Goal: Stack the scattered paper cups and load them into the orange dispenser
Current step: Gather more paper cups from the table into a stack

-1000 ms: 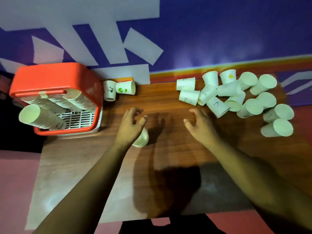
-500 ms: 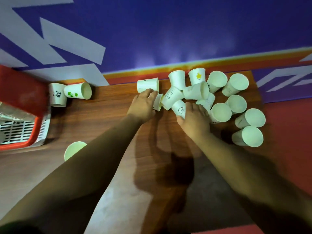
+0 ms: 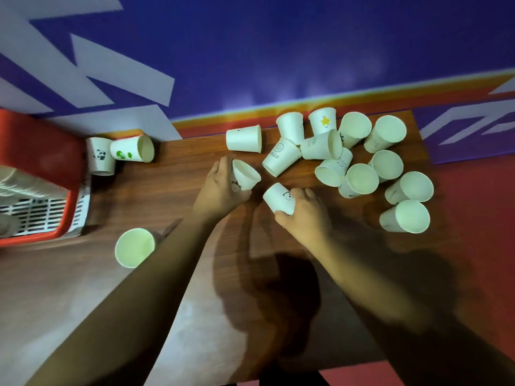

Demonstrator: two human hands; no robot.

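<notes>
My left hand (image 3: 220,188) grips a white paper cup (image 3: 246,174) at the table's middle, its mouth turned up and to the right. My right hand (image 3: 303,211) grips another white cup (image 3: 278,195) with a small face print, its base pointing left. Several more white cups (image 3: 359,162) lie scattered in a heap at the back right. The orange dispenser (image 3: 41,154) stands at the left edge, with stacked cups (image 3: 19,185) lying in it.
A lone cup (image 3: 135,247) stands near the dispenser's front. Two printed cups, a panda one (image 3: 100,156) and a green-spotted one (image 3: 132,149), sit by the dispenser's back corner. The wooden table (image 3: 172,207) ends at a blue wall behind and red floor to the right.
Both hands reached from the table's middle to the cup heap and each took hold of a cup. The cup my left hand held one second ago now stands near the dispenser.
</notes>
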